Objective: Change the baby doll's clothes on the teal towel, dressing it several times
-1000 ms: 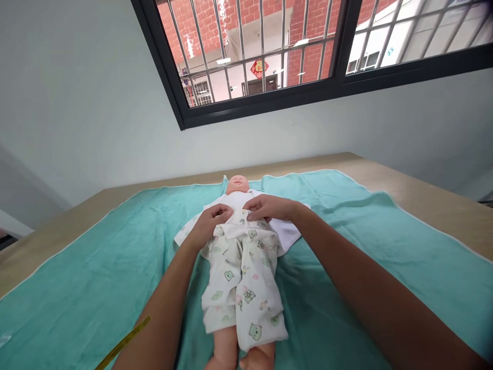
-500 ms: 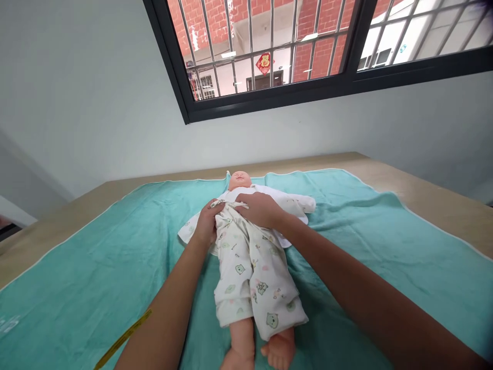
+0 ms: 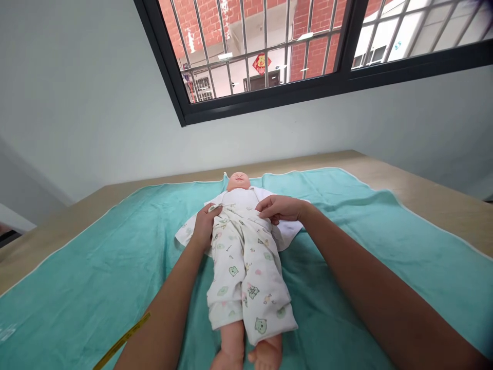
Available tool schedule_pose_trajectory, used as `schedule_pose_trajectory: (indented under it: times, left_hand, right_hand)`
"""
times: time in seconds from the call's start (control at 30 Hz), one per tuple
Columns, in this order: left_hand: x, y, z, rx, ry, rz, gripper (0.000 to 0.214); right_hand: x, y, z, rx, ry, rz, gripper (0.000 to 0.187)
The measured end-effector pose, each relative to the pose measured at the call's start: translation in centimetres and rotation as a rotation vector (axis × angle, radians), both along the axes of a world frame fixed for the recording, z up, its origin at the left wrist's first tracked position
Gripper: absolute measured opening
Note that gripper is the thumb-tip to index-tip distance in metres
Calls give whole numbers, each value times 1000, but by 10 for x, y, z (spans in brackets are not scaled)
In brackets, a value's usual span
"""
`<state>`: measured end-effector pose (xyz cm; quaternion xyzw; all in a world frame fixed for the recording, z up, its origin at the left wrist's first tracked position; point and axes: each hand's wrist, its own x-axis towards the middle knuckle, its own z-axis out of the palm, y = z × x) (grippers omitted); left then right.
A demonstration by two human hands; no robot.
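Note:
A baby doll [image 3: 239,181] lies on its back, head away from me and bare feet toward me. It wears a white top [image 3: 242,197] spread out at both sides and white baby pants [image 3: 246,267] printed with green animal faces. My left hand [image 3: 205,225] is closed on the waistband at the doll's left-side edge in view, thumb on top. My right hand [image 3: 283,208] pinches the waistband near the opposite side, its fingertips at the cloth. Between both hands the waistband lies across the doll's belly. The pant legs end above the ankles.
A teal blanket [image 3: 115,262] with a pale edge lies under the doll on a wooden table [image 3: 423,190]. Behind it stand a white wall [image 3: 246,139] and a barred window with a dark frame [image 3: 262,100]. A yellow strip [image 3: 121,341] shows by my left forearm.
My right hand has moved from the middle of the waistband to the right, and the waistband now lies flatter and wider. My left hand keeps its hold at the left side.

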<state>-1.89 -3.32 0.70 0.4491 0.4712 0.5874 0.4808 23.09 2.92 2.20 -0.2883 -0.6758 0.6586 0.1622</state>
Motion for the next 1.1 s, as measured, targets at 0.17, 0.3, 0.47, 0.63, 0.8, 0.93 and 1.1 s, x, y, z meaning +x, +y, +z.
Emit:
schedule_pose_trajectory:
  times: [0.17,0.3,0.47,0.63,0.8,0.93,1.1]
  left_hand:
    - [-6,6,0,124,343,46,24]
    - [1,1,11,422,596,-33,37]
    - [11,-5,22,390,665,-76,12]
    - [14,-1,28,350,925,-14,16]
    - [18,8,42,381,1172,-122,8]
    - [26,22,49,258,1288,-58,14]
    - [33,36,52,159,1398,171,15]
  right_hand:
    - [-17,-11,17,383,-50,-120,27]
    - [-36,-23,23,717,-106,-269,25]
    - [-49,-29,11,951,-172,-369,23]
    - [-53,-32,-2,1002,-216,-547,23]
    - [-54,-32,-9,1159,-287,-611,22]
    - [-54,-29,-8,1035,-153,-656,20]
    - [-47,-15,-7,438,184,-516,42]
